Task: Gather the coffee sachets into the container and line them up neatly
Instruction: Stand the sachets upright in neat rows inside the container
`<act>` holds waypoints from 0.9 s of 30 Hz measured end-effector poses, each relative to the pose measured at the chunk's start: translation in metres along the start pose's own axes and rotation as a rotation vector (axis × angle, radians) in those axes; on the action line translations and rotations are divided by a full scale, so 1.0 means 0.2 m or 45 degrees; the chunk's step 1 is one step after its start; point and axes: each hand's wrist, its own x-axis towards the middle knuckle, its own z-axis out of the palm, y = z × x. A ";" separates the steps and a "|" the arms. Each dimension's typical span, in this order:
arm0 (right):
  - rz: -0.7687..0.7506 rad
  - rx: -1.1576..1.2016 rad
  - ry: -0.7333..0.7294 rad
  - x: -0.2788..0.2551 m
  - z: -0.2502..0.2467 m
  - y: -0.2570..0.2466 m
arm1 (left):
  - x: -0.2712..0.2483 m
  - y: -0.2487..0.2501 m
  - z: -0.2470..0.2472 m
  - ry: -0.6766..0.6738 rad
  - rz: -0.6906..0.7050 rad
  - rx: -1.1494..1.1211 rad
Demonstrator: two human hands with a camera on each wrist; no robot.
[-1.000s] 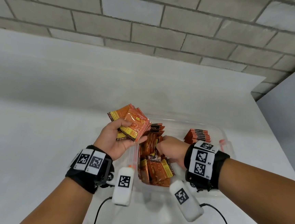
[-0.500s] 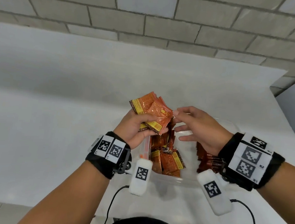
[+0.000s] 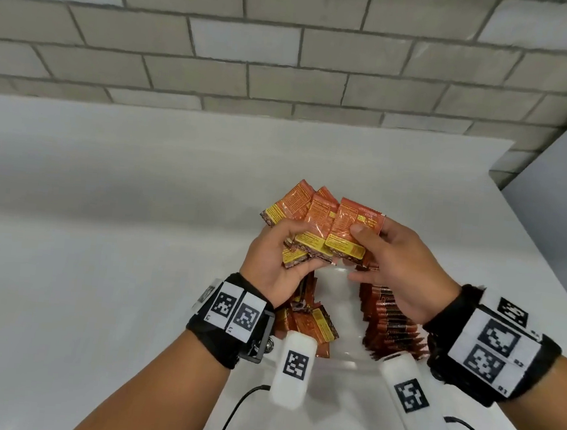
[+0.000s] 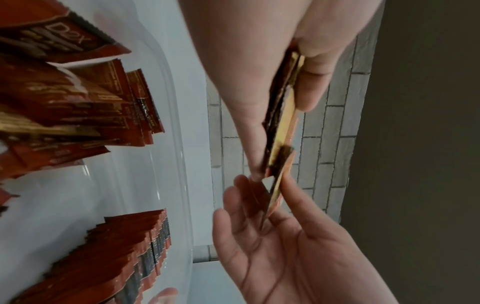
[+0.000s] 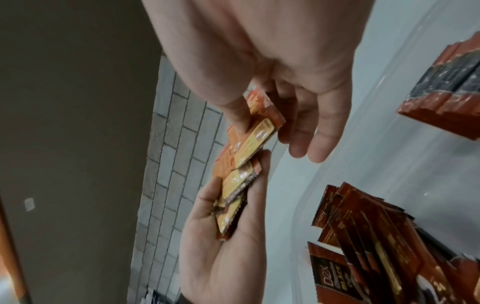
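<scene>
From the head view I see my left hand (image 3: pixel 272 265) gripping a fanned bunch of orange coffee sachets (image 3: pixel 322 225) above the clear container (image 3: pixel 341 360); my right hand (image 3: pixel 397 269) pinches the rightmost one. In the left wrist view, sachets sit edge-on between curled fingers (image 4: pixel 309 82). In the right wrist view, my thumb presses a yellow-labelled sachet (image 5: pixel 255 139).

Container (image 3: pixel 348 361) near rim hidden behind wrist devices; held sachets' (image 3: pixel 329 225) print blurred

Bare forearms. Black wristbands (image 3: pixel 227 333) on both wrists, each bearing white cards with black square markers. White marker-tagged pods (image 3: pixel 292 370) hang below; black cables (image 3: pixel 238 406) trail off.
</scene>
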 end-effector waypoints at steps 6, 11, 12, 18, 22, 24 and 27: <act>0.116 0.168 -0.028 0.00 -0.05 0.03 | 0.00 -0.05 0.04 -0.005 0.013 0.167; 0.107 0.249 0.044 0.00 -0.12 0.03 | 0.01 -0.06 0.05 -0.017 -0.110 -0.064; 0.108 0.269 0.051 0.00 -0.13 0.03 | 0.01 -0.06 0.05 -0.024 -0.114 -0.084; 0.160 0.352 0.020 -0.01 -0.14 0.06 | 0.00 -0.07 0.04 -0.141 0.084 0.183; 0.154 0.352 0.034 -0.01 -0.11 0.06 | 0.00 -0.09 0.04 -0.145 0.151 0.267; 0.149 0.350 0.049 -0.02 -0.10 0.06 | 0.00 -0.09 0.04 -0.142 0.174 0.259; 0.144 0.311 0.027 -0.02 -0.08 0.06 | 0.01 -0.10 0.03 -0.143 0.196 0.259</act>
